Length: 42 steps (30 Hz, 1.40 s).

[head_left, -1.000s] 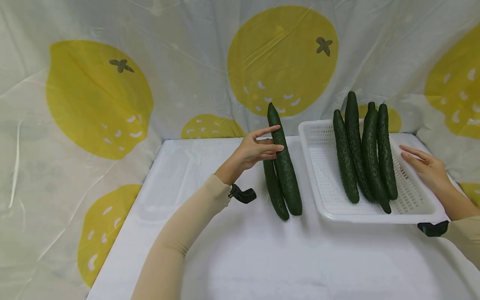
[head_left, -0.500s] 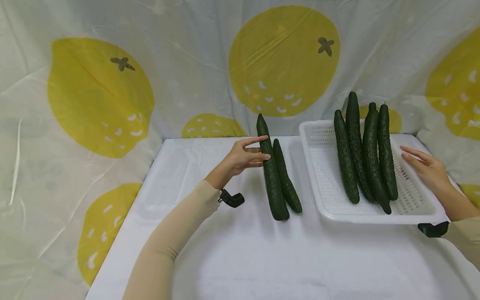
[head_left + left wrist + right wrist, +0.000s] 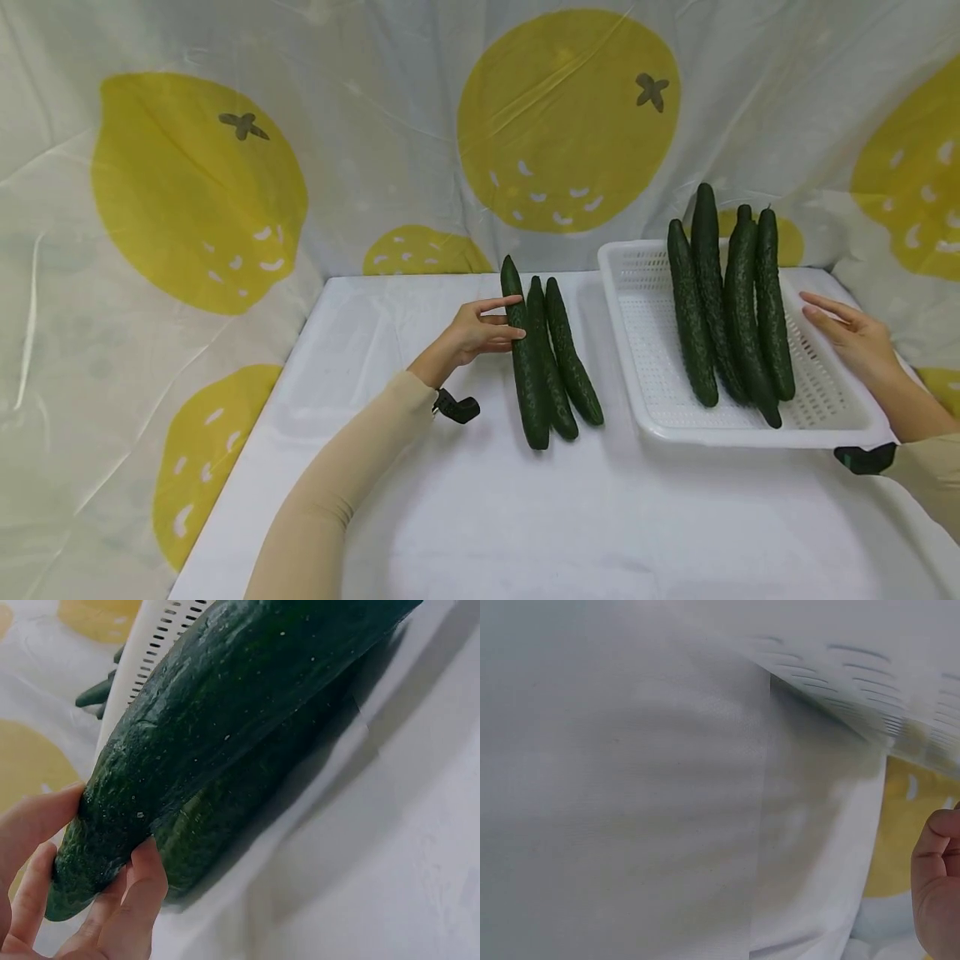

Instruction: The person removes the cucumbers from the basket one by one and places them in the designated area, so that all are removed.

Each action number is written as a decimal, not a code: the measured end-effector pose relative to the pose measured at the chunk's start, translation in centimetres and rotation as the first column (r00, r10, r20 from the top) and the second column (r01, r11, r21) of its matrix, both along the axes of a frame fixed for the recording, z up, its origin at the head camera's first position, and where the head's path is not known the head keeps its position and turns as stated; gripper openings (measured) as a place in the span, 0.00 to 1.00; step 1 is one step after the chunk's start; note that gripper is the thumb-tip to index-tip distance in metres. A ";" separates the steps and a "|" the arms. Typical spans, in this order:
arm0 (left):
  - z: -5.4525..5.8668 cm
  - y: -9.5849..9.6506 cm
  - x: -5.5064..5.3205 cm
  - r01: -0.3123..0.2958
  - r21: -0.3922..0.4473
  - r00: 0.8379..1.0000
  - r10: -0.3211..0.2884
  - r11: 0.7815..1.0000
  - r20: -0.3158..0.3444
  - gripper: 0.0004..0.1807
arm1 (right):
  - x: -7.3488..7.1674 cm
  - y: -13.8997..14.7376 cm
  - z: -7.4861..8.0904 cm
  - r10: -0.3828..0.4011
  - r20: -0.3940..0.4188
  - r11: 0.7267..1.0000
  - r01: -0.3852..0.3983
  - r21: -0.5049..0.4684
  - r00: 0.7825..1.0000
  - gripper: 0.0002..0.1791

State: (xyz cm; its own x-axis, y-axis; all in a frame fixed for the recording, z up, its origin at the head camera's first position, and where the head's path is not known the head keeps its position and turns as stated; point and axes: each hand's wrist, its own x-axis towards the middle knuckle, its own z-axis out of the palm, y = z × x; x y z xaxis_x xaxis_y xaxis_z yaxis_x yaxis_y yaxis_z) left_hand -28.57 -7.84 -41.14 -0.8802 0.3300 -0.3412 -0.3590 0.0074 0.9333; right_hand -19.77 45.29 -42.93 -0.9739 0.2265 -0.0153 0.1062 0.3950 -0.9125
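Cucumber [image 3: 526, 367] grasped near its far end by the left hand [image 3: 474, 336], fingers bent round the skin. Carried leftward over the last second, away from the white basket [image 3: 750, 437], and lowered too, with its far tip now just above the line of the table's [image 3: 637, 533] back edge. A second ago, covering the rightmost cucumber [image 3: 573, 358] of the row; half a second ago, mostly covering the middle cucumber [image 3: 551, 367]; now past both, leaving each in plain sight. Makes three side by side to the left of the basket, slightly slanted, near ends toward the person.

Judging from the lie, all but in line with the other two, yet not released. Seen from the head, just beside the middle cucumber; touching or apart, cannot tell. In the left wrist view, slanting across above another cucumber; probably raised at the gripped end, but cannot tell how much of the length rests on the table.

Unchanged over the same second: four cucumbers [image 3: 738, 308] lengthwise in the basket, far ends sticking up past the back rim. Unchanged too: right hand [image 3: 855, 337] by the outside of the basket's right wall, fingers relaxed, apparently gripping nothing. Contact with the rim hard to confirm, fingertips being cut off in the right wrist view.
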 end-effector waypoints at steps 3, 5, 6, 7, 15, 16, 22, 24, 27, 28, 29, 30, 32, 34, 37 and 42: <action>-0.6 -0.2 -0.2 0.000 -0.016 1.000 0.000 1.000 0.005 0.34 | 0.0 0.0 -0.1 -0.004 0.012 1.000 0.004 0.003 1.000 0.23; -0.9 -0.4 -0.4 0.000 -0.023 1.000 0.000 1.000 0.005 0.34 | 0.0 0.0 -0.1 -0.005 0.017 1.000 0.006 -0.010 1.000 0.23; -1.1 -0.5 -0.5 -0.003 -0.023 1.000 0.003 1.000 0.004 0.35 | 0.0 0.1 -0.1 -0.007 0.020 1.000 0.007 -0.020 1.000 0.23; -1.2 -0.5 -0.6 -0.005 -0.022 1.000 0.005 1.000 0.004 0.35 | 0.0 0.1 -0.2 -0.007 0.020 1.000 0.008 -0.018 1.000 0.23; -1.7 -0.8 -1.5 -0.009 -0.038 1.000 0.009 0.999 -0.007 0.35 | 0.0 0.2 -0.4 -0.004 0.033 1.000 0.005 -0.028 0.999 0.25; -1.8 -0.8 -1.6 -0.009 -0.044 1.000 0.008 0.999 -0.007 0.35 | 0.0 0.2 -0.4 -0.005 0.034 1.000 0.006 -0.015 0.999 0.25; -2.3 -0.8 -2.2 0.013 -0.085 1.000 -0.016 0.996 -0.027 0.35 | -0.1 0.2 -0.5 -0.013 0.031 0.999 0.012 0.036 0.999 0.25; -2.6 -0.8 -2.4 0.031 -0.095 0.998 -0.036 0.995 -0.046 0.36 | -0.1 0.3 -0.5 -0.009 0.021 0.999 0.008 0.044 1.000 0.24; -3.0 -0.8 -2.6 0.059 -0.104 0.994 -0.069 0.993 -0.089 0.37 | -0.1 0.2 -0.4 0.000 0.012 0.999 0.000 0.034 1.000 0.24; -3.1 -0.9 -2.7 0.066 -0.107 0.991 -0.077 0.992 -0.106 0.37 | -0.1 0.2 -0.4 -0.001 0.013 0.999 0.001 0.036 1.000 0.24; -3.2 -0.9 -2.7 0.072 -0.109 0.989 -0.085 0.992 -0.124 0.37 | 0.0 0.1 -0.3 -0.001 0.018 0.999 0.001 0.037 1.000 0.25; -3.3 -0.9 -2.7 0.076 -0.108 0.986 -0.091 0.991 -0.139 0.37 | 0.0 0.1 -0.3 -0.002 0.021 0.999 0.001 0.034 1.000 0.25; -3.4 -1.0 -2.7 0.079 -0.105 0.982 -0.095 0.991 -0.166 0.37 | 0.0 0.0 -0.1 -0.003 0.028 1.000 0.002 0.026 1.000 0.25; -3.6 -1.0 -2.8 0.074 -0.102 0.979 -0.091 0.992 -0.180 0.36 | 0.0 0.0 0.0 -0.002 0.031 1.000 0.002 0.010 1.000 0.24; -3.8 -1.1 -2.9 0.059 -0.101 0.979 -0.077 0.993 -0.188 0.35 | 0.0 0.0 0.1 0.001 0.031 1.000 -0.001 0.000 1.000 0.24; -4.0 -1.2 -2.8 0.038 -0.101 0.980 -0.057 0.994 -0.192 0.33 | 0.0 0.1 -0.2 -0.003 0.028 0.999 0.004 -0.032 1.000 0.23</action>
